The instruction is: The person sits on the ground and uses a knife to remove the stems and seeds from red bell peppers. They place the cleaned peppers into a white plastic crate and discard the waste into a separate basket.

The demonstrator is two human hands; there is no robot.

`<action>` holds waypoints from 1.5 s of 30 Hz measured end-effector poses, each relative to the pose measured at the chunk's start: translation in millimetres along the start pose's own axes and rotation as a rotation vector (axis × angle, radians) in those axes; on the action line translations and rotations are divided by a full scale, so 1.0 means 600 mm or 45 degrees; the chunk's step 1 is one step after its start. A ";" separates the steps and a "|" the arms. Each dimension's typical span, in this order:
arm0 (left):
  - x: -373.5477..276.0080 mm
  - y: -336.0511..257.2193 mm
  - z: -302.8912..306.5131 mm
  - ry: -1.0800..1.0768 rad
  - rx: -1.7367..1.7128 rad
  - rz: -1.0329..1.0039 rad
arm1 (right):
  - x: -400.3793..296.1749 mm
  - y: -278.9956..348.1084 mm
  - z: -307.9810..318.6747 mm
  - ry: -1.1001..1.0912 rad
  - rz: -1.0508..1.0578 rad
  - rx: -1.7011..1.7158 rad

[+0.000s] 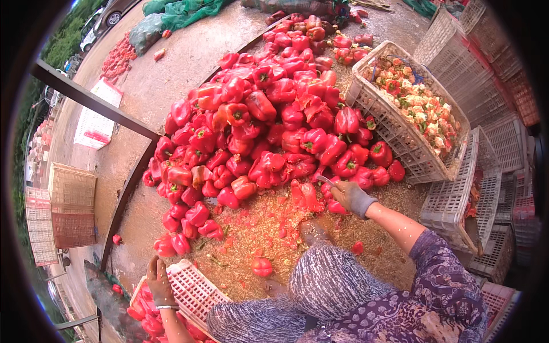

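Note:
My right hand (352, 197), in a dirty work glove, is closed on the handle of a small knife (325, 180). Its blade points left at the lower right edge of a large heap of red bell peppers (257, 107). My left hand (160, 281), also gloved and with a band at the wrist, is raised with fingers extended and nothing visible in it. Beneath it, at the bottom left, stands a white plastic crate (197, 291) holding red peppers. One red pepper (261, 266) lies alone on the seed-covered floor in front of my legs.
A tilted crate (386, 115) full of pepper cores and stems stands right of the heap. Another crate (446, 214) and stacked crates (454, 55) line the right side. A dark metal rail (128, 188) runs along the heap's left. Green netting (184, 13) lies at the top.

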State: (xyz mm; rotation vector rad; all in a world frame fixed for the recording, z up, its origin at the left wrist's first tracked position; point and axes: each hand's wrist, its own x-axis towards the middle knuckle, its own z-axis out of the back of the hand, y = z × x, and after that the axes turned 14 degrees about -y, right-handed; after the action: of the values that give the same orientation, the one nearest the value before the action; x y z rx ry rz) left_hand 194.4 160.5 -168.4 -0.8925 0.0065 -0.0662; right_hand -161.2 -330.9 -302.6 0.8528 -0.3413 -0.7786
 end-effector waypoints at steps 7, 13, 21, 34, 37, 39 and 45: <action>0.002 -0.253 -0.526 0.701 0.089 -0.283 | 0.011 -0.041 0.009 -0.162 -0.136 0.105; -0.148 -0.266 -0.778 1.106 -0.227 -0.183 | -0.111 -0.126 0.056 -0.539 -0.634 0.150; -0.274 -0.317 -0.915 0.793 0.047 -1.512 | -0.051 -0.134 0.058 -0.681 -0.927 0.450; -0.291 -0.435 -0.951 1.266 1.095 -1.219 | 0.050 -0.154 0.014 -0.796 -1.076 0.900; -0.293 -0.409 -0.910 1.236 1.050 -1.235 | 0.035 -0.157 -0.007 -0.768 -0.978 0.796; -0.291 -0.391 -0.901 1.197 0.916 -1.249 | 0.039 -0.158 -0.026 -0.817 -0.922 0.820; -0.317 -0.392 -0.908 0.946 0.955 -1.174 | 0.054 -0.135 -0.026 -0.813 -0.921 0.807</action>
State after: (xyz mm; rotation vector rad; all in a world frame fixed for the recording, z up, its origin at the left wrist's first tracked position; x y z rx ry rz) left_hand -26.4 -398.7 -331.5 -0.0195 0.2480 -1.1812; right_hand -168.8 -379.2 -376.3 1.3356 -0.9018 -1.6763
